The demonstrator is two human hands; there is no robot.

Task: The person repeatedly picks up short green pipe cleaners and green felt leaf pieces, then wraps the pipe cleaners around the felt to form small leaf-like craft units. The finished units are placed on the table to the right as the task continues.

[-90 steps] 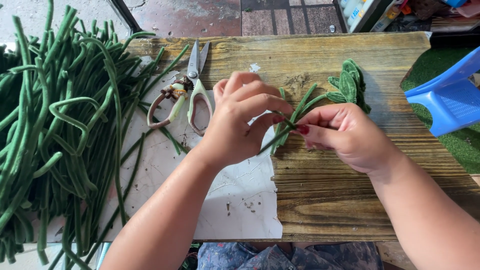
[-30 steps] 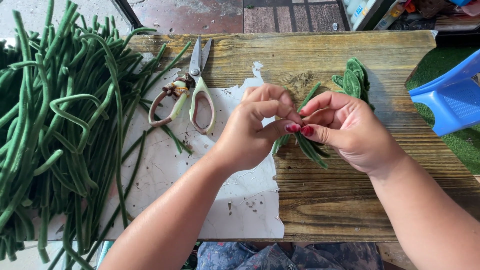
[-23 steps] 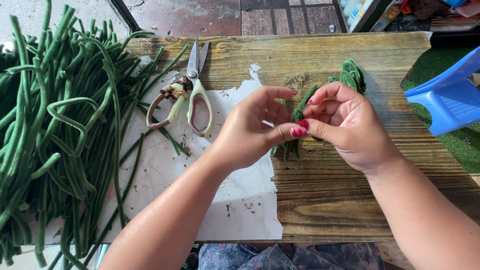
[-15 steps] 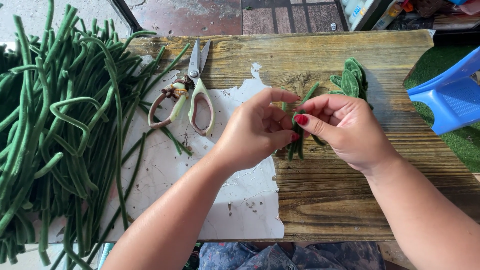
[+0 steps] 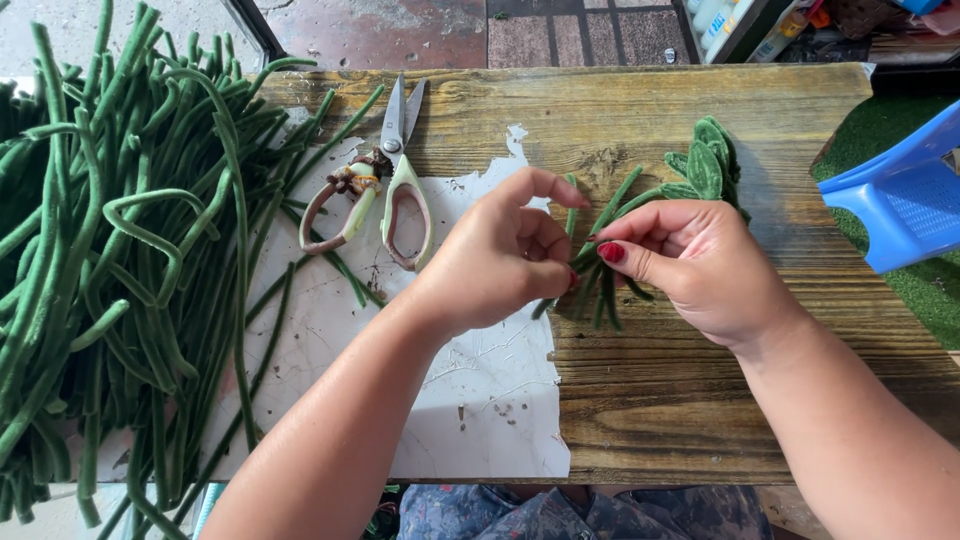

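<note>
Pale-handled metal scissors (image 5: 385, 185) lie far-centre on the worn wooden board with flaking white paint (image 5: 700, 400), a blue plastic stool (image 5: 900, 200) on green turf (image 5: 925, 290) at right.

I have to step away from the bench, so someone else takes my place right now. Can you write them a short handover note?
Left hand: grip closed on the short green stems over the wooden board.
Right hand: pinching the same stems from the other side.
Things: leaf cluster at the bundle's far end; scissors lie shut on the board, untouched; big pile of long green stems at left; blue plastic item at right.
Done: one small bundle gathered.
Left: the pile looks largely unworked.
</note>
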